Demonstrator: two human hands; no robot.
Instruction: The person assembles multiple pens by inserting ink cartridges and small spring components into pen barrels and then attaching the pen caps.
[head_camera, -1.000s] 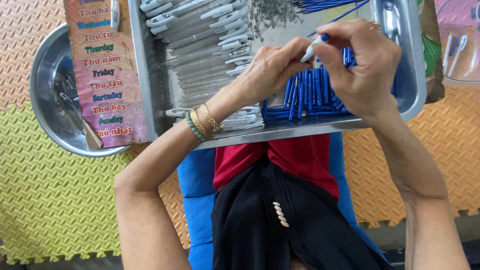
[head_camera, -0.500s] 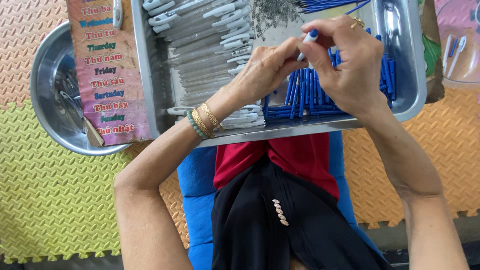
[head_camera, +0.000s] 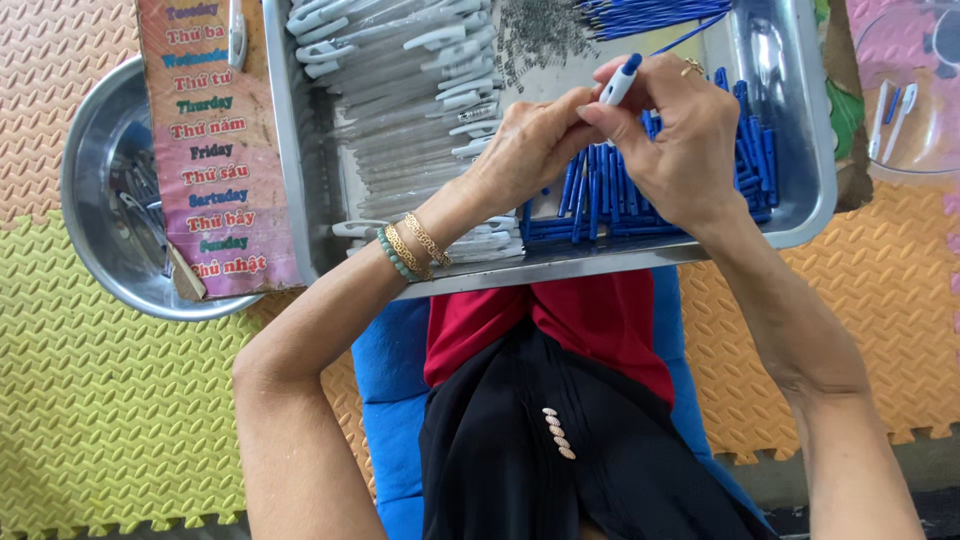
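Observation:
My left hand (head_camera: 525, 150) and my right hand (head_camera: 675, 140) meet over a steel tray (head_camera: 815, 185) on my lap. Together they pinch a white pen barrel with a blue tip (head_camera: 620, 80), which sticks up between the fingers. Under my hands lies a pile of blue pen parts (head_camera: 600, 195). White pen barrels with clips (head_camera: 420, 90) fill the tray's left half. A heap of small metal springs (head_camera: 535, 35) and thin blue refills (head_camera: 650, 12) lie at the tray's far side. Bracelets ring my left wrist.
A round steel bowl (head_camera: 95, 200) with a few pen parts sits at the left, partly under a printed strip of foam mat (head_camera: 215, 150). A clear container (head_camera: 905, 90) with some pens stands at the right. Coloured foam floor mats (head_camera: 110, 400) surround my blue seat cushion.
Both hands have lifted slightly from the blue parts and drawn together. The pen has turned from lying sideways to standing with its blue tip up between my fingers.

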